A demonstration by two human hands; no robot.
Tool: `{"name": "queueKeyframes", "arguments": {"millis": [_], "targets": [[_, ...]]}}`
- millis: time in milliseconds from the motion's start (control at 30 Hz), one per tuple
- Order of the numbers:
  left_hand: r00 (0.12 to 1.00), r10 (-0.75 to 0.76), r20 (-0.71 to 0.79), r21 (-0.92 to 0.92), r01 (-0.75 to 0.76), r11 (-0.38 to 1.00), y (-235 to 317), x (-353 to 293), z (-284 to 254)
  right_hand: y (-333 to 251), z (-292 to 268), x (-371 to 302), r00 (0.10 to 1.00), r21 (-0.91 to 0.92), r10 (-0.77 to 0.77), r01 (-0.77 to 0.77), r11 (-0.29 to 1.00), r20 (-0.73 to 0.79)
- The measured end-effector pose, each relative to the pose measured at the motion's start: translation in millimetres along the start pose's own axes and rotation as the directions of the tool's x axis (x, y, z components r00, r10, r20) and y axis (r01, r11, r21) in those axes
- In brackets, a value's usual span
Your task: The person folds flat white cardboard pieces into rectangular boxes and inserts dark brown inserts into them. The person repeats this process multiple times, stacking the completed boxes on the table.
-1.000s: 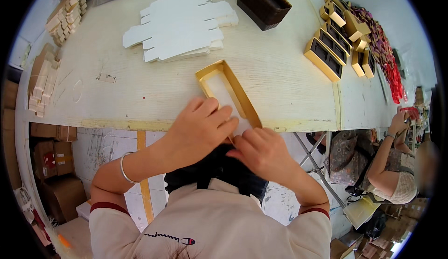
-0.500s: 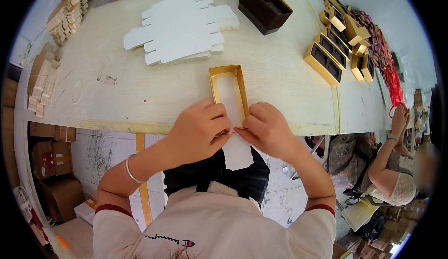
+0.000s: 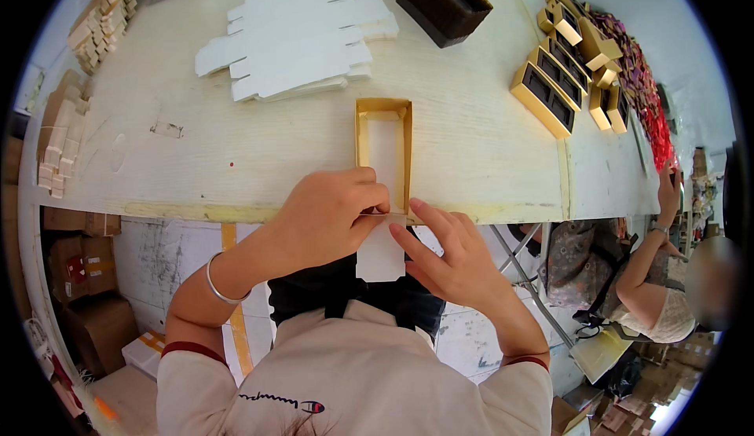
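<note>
A narrow cardboard box [image 3: 405, 149], gold on its walls and pale on its floor, lies lengthwise at the table's front edge. From its near end a white flap [image 3: 381, 257] extends over the edge toward my lap. My left hand [image 3: 330, 210] is closed in a pinch on the near left end of the box, its fingertips partly hidden. At the near right corner is my right hand [image 3: 454, 254], thumb and fingers spread apart, with the index fingertip by the box wall and the thumb close to the flap.
Flat white box blanks [image 3: 294, 39] are stacked beyond the box. Dark plastic trays [image 3: 444, 4] stand at the back. Gold boxes with dark inserts [image 3: 542, 98] cluster at the right, near another person's arm [image 3: 648, 267]. Small pale pieces [image 3: 59, 149] line the left edge.
My right hand has loosened its pinch at the near end and spread its fingers, moving slightly right and down. My left hand keeps its grip. The box now sits straighter.
</note>
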State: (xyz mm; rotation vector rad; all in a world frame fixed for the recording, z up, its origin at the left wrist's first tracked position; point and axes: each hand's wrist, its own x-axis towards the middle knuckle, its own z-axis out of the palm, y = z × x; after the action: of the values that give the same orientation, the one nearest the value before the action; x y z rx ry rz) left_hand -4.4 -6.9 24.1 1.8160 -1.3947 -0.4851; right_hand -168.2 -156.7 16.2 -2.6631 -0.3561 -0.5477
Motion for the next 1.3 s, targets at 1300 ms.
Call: {"name": "queueKeyframes", "arguments": {"millis": [1300], "targets": [[0.987,0.139,-0.075,0.329,-0.107,0.938,10.8,-11.3,9.2,11.6,15.4,32.5,0.998,-0.123,0.053,-0.049,0.991,0.030]]}}
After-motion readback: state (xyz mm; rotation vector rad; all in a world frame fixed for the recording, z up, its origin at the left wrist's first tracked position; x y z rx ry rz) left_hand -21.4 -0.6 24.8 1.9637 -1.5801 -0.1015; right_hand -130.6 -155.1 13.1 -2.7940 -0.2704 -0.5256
